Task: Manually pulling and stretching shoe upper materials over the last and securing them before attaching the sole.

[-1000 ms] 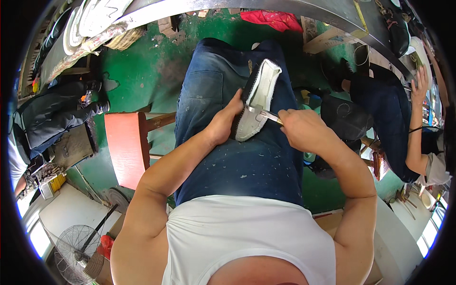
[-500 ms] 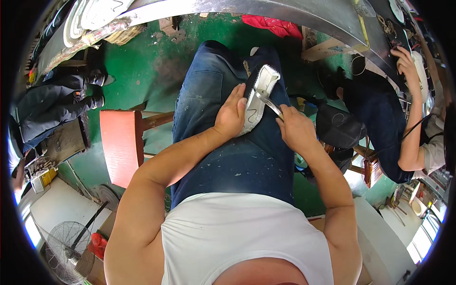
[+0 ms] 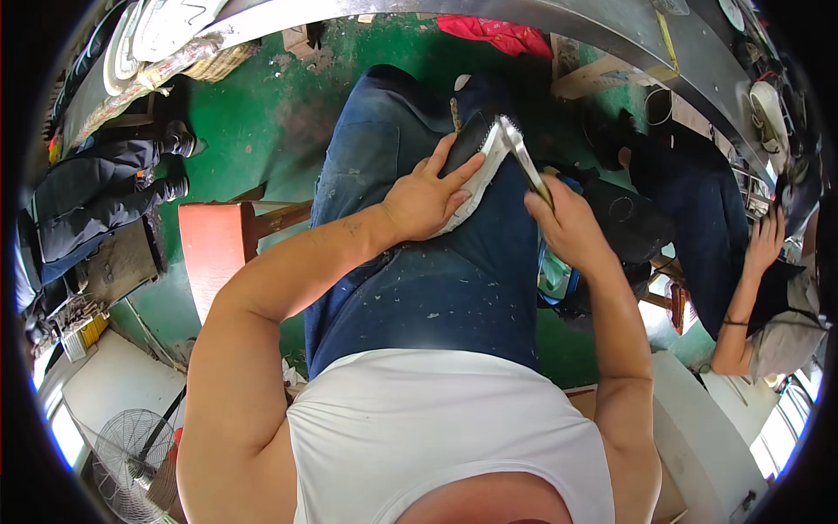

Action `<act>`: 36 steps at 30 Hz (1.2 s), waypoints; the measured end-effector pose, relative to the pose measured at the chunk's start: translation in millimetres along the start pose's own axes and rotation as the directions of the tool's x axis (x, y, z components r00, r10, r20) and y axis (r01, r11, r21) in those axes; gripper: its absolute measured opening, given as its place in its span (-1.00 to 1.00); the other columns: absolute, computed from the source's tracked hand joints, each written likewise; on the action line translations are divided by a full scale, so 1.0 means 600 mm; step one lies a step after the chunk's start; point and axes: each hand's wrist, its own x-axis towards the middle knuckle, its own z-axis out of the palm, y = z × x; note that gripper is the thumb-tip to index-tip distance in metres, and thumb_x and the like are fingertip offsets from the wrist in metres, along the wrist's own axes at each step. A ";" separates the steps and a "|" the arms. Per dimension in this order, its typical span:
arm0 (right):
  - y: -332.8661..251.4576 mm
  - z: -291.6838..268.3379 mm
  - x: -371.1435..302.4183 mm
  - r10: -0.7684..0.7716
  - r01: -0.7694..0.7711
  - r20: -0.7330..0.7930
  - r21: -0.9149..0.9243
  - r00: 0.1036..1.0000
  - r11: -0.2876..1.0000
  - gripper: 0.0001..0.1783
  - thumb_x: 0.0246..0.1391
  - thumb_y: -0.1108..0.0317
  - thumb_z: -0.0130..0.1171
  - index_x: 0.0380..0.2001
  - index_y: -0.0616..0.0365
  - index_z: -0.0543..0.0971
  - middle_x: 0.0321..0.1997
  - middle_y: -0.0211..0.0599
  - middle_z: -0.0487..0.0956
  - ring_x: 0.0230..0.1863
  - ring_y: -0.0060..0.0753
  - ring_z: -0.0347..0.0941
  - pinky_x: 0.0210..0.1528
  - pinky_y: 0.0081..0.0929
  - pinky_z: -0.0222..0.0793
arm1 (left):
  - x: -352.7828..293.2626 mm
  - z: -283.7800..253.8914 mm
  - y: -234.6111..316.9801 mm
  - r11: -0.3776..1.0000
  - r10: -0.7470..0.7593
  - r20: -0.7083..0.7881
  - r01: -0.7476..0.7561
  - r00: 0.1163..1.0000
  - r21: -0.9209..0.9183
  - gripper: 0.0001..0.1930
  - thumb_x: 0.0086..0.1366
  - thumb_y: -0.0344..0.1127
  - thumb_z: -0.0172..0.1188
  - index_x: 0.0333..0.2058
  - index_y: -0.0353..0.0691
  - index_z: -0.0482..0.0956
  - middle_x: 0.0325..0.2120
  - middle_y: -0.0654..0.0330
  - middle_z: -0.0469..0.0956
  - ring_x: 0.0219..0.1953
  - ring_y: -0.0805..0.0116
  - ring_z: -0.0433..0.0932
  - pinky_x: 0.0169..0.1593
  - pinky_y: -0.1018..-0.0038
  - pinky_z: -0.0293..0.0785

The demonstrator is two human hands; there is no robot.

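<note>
A dark shoe upper on a last [image 3: 468, 145] lies across my thighs, its pale underside turned up and a white jagged edge around the toe. My left hand [image 3: 425, 199] holds it from the left side, fingers spread over the dark upper and the pale bottom. In my closed right hand [image 3: 569, 220] is a steel tool, apparently lasting pliers [image 3: 525, 164], gripped by the handle. The tool's head touches the toe edge of the shoe. Whether its jaws pinch the edge cannot be made out.
A metal-edged workbench [image 3: 401, 10] curves across the front. To my left stands a red-padded stool [image 3: 209, 253]; a wire fan [image 3: 131, 450] is behind it. A co-worker's hand [image 3: 766, 237] and dark trousers are close on my right. Red cloth [image 3: 497, 37] lies on the green floor.
The tool has moved from the middle of the shoe's underside up to its toe edge. The shoe has tilted, showing more dark upper, and my left fingers have spread. The co-worker's arm has moved lower.
</note>
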 end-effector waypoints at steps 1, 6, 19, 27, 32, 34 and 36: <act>0.010 0.014 0.011 -0.194 0.188 -0.257 -0.050 0.947 0.981 -0.63 0.32 0.14 0.07 -0.08 0.28 0.49 -0.24 0.11 0.60 -0.31 0.17 0.56 -0.19 -0.10 0.45 | 0.012 -0.018 0.015 1.000 0.013 0.002 -0.013 1.000 -0.005 -0.35 0.42 -0.14 0.07 0.43 0.14 0.11 0.42 -0.27 -0.08 0.19 -0.30 0.43 0.17 0.14 0.50; 0.044 0.043 0.053 -0.125 0.089 -0.134 -0.250 0.983 0.964 -0.58 0.33 0.08 0.01 -0.05 0.27 0.49 -0.16 0.22 0.59 -0.09 0.30 0.51 -0.07 0.03 0.41 | 0.024 -0.067 0.045 0.967 -0.114 0.350 0.024 0.930 0.252 -0.23 0.36 -0.02 0.15 0.45 0.10 0.01 0.43 -0.28 -0.15 0.16 -0.34 0.44 0.20 0.12 0.46; 0.154 0.111 0.024 0.003 0.186 -0.376 0.465 0.927 0.865 -0.55 0.38 0.07 -0.05 -0.08 0.31 0.51 -0.39 -0.25 0.59 -0.36 -0.40 0.54 -0.27 -0.44 0.42 | 0.049 -0.190 0.014 0.367 -0.117 0.126 0.161 0.985 -0.916 -0.28 0.33 -0.32 0.29 0.37 -0.42 0.18 0.15 0.02 0.47 0.13 0.36 0.45 0.21 0.39 0.38; 0.146 0.086 0.047 -0.018 0.189 -0.375 0.425 0.927 0.885 -0.53 0.37 0.05 -0.04 -0.10 0.34 0.52 -0.39 -0.23 0.60 -0.34 -0.34 0.57 -0.21 -0.41 0.45 | 0.483 -0.567 0.087 0.968 0.088 -0.330 -0.002 0.940 0.253 -0.09 0.21 0.10 0.34 0.38 -0.29 0.19 0.20 -0.15 0.45 0.19 0.03 0.50 0.26 0.28 0.37; 0.148 0.085 0.057 0.015 0.155 -0.340 0.466 0.940 0.871 -0.52 0.38 0.05 -0.06 -0.07 0.34 0.51 -0.33 -0.22 0.63 -0.30 -0.33 0.61 -0.18 -0.39 0.48 | 0.671 -0.561 -0.052 0.588 0.164 -0.343 0.187 0.925 0.787 -0.07 0.29 0.00 0.22 0.44 -0.25 -0.11 0.23 -0.18 0.38 0.23 -0.10 0.44 0.30 0.15 0.33; 0.153 0.088 0.059 0.025 0.175 -0.363 0.508 0.931 0.844 -0.53 0.39 0.07 -0.07 -0.07 0.35 0.50 -0.34 -0.25 0.63 -0.32 -0.40 0.59 -0.20 -0.43 0.48 | 0.700 -0.544 -0.115 0.763 -0.029 -0.419 0.291 0.908 0.578 -0.14 0.35 -0.04 0.14 0.44 -0.25 -0.11 0.20 -0.16 0.42 0.21 -0.12 0.45 0.30 0.14 0.33; 0.154 0.075 0.068 0.025 0.181 -0.351 0.542 0.936 0.821 -0.52 0.41 0.07 -0.10 -0.04 0.36 0.48 -0.30 -0.27 0.59 -0.32 -0.46 0.53 -0.23 -0.48 0.43 | 0.683 -0.606 -0.144 0.802 -0.052 -0.248 0.188 0.967 0.566 -0.13 0.33 0.04 0.14 0.45 -0.23 -0.04 0.18 -0.18 0.45 0.27 -0.14 0.39 0.31 0.19 0.32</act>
